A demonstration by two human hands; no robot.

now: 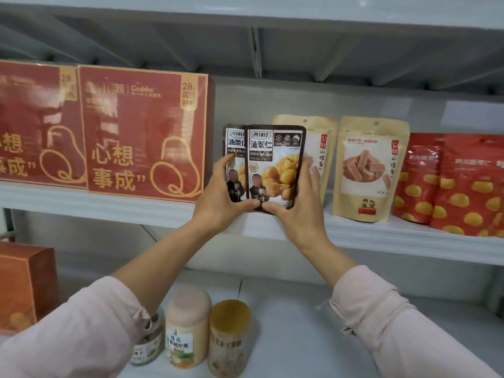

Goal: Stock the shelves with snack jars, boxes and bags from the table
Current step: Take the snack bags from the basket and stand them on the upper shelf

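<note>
Two chestnut pouches (268, 165) upright, overlapping, between red gift box (144, 132) and hawthorn bag (321, 148); left hand (218, 197) and right hand (297, 208) clasp their sides, thumbs beneath, bases at shelf edge (381, 236)

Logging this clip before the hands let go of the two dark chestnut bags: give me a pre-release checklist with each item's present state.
1. Both dark chestnut bags upright, labels facing out: ok.
2. Left hand and right hand each have a grip on the bags' lower edge: ok.
3. Bags' bottoms resting on the shelf: cannot tell, the hands hide them.
4. Slot between the red gift box and the tan hawthorn pouches fits both: ok, though the rear bag overlaps behind the front one.
5. Tan pouch behind the right hand undisturbed: cannot tell.
</note>
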